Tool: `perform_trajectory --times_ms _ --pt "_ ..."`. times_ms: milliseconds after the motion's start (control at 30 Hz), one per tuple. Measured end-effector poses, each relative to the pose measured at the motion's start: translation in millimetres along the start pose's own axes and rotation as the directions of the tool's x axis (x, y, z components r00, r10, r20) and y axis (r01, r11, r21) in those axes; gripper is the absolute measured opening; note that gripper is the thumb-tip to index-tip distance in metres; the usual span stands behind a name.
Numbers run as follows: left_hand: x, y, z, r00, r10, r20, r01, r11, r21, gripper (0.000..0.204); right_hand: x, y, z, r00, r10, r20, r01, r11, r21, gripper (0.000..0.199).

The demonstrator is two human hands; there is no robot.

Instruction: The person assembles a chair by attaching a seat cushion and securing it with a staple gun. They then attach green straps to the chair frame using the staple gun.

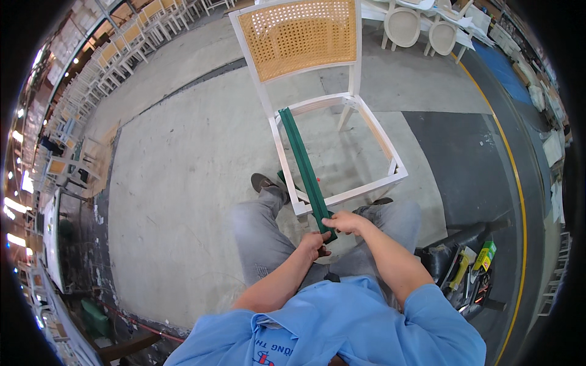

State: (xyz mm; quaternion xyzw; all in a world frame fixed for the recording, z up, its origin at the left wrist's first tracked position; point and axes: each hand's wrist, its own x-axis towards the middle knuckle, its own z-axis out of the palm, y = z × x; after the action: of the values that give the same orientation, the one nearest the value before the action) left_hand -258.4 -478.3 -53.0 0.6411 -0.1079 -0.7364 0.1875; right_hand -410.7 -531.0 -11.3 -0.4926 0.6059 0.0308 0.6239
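A white chair frame (361, 196) with a woven cane back (298, 38) stands in front of my knees, its seat opening uncovered. A long green strip (301, 152), ridged along its length, runs over the left side of that opening from the rear rail past the front rail. My left hand (314, 243) has its fingers closed around the strip's near end from below. Just above it, my right hand (343, 222) grips the same end with the thumb on top. Another bit of green shows under the left rail; whether it belongs to the strip I cannot tell.
At my right, a black seat (437, 261) stands by several hand tools, a yellow-handled one (462, 268) and a green and yellow box (485, 256). Rows of chairs (113, 58) line the far left. More chair parts (402, 27) lie at the far right, near a yellow floor line (511, 152).
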Motion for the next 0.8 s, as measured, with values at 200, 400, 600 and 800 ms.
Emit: perform_trajectory --times_ms 200,400,600,800 --pt "17.9 2.8 6.4 0.990 -0.138 0.042 0.136 0.990 0.040 0.028 52.4 27.5 13.4 0.991 -0.132 -0.024 0.134 0.980 0.145 0.048" --pt "29.4 -5.3 -10.4 0.988 -0.035 -0.152 0.046 0.997 0.069 0.028 96.6 30.8 24.9 0.984 -0.174 -0.042 0.147 0.918 -0.367 0.060" --pt "5.2 27.0 6.4 0.992 0.017 0.125 0.024 0.948 -0.318 0.037 143.8 72.4 16.2 0.997 -0.051 0.059 0.074 0.867 -0.494 0.060" --pt "25.8 41.4 6.8 0.964 0.062 0.258 0.088 0.842 -0.532 0.045 156.6 42.2 10.4 0.999 -0.036 -0.025 0.019 0.868 -0.497 0.043"
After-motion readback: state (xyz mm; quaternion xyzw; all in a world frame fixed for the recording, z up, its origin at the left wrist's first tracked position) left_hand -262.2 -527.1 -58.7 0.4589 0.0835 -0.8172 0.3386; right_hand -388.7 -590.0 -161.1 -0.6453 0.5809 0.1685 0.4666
